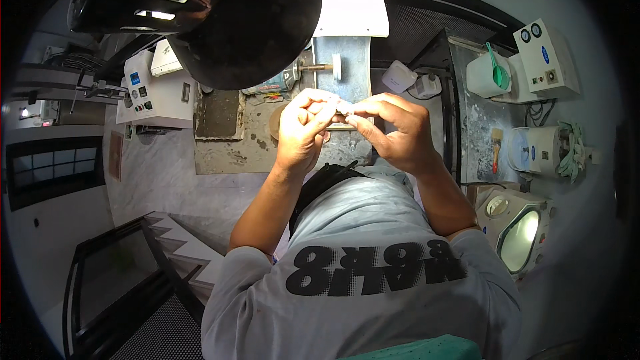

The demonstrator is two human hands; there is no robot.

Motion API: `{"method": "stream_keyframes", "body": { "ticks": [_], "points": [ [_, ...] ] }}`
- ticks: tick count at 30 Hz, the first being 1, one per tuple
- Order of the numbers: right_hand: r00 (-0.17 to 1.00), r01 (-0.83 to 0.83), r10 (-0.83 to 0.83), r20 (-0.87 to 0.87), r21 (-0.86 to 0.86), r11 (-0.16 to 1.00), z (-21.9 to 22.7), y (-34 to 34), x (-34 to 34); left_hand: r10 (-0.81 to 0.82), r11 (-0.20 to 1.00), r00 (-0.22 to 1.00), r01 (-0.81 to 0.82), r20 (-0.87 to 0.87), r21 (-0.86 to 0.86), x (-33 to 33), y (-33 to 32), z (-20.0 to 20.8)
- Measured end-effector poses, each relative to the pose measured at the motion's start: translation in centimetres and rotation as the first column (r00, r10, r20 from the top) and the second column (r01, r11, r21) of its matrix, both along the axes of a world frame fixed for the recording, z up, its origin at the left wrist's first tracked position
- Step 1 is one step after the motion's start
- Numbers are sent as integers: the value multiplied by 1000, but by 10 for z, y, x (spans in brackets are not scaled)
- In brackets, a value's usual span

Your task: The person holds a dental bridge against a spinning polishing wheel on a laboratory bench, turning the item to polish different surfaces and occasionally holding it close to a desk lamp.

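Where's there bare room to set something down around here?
A stained but bare bench patch lies between the dark tray and the left hand. Another, on the right counter, sits between the white tub and the brush. It's crowded where that hand meets the right hand at a small object, and beyond, around the motor and white wheel.

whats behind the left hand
Behind the left hand, a round brown thing and a pale blue surface partly show; the hand covers the rest of the brown thing, so its kind stays unclear.
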State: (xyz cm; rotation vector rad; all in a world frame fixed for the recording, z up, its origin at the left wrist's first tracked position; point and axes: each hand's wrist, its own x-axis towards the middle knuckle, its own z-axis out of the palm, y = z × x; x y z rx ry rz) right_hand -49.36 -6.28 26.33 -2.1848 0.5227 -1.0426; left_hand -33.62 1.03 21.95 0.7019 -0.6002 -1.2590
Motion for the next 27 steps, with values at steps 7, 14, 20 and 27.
{"method": "stream_keyframes", "body": {
  "ticks": [7,14,20,27],
  "points": [
    [1000,0,1,20,-44,999,4,2,5,-3,999,995,-2,-97,-52,2,1,3],
    [1000,-11,12,27,-28,1000,5,3,7,73,996,990,-67,121,-52,6,3,2],
    [1000,-16,16,0,47,999,0,1,5,47,999,987,-48,154,-2,9,1,-6],
    [1000,-27,28,-8,49,998,0,2,10,43,999,990,-39,131,-37,11,1,-6]
  ]
}}
